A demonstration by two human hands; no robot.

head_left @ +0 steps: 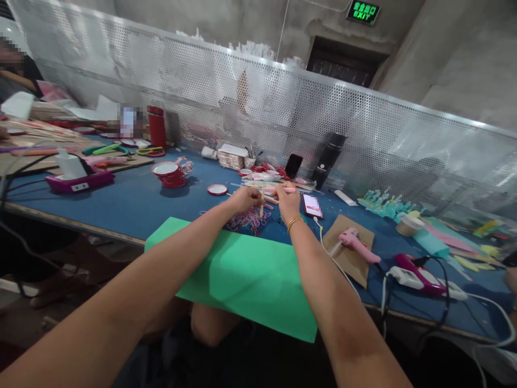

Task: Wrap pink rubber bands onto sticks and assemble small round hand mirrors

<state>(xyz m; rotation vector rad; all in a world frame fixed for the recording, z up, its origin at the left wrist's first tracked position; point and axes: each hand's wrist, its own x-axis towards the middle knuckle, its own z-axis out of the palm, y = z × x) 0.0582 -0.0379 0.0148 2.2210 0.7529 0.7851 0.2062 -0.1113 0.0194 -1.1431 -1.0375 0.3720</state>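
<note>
My left hand [246, 199] is closed, pinching a thin pale stick [262, 203] that stands nearly upright. Just to its right, my right hand [289, 202] is wrapped round a pink pen-like tool [287, 189], whose tip points left toward the stick; whether they touch I cannot tell. A tangle of pink and purple cords [248, 222] lies on the blue table [189, 207] below my hands. A small round red-rimmed disc [217, 189] lies to the left. Over the table's front edge and my lap hangs a green sheet [250, 280].
To the right are a lit phone [312, 206] with a cable and a pink glue gun [359, 245] on brown paper. Purple power strips [81, 181] sit at both sides. Stacked red-rimmed discs [169, 175] and a red bottle [156, 126] stand left. A perforated metal screen [194, 81] runs behind.
</note>
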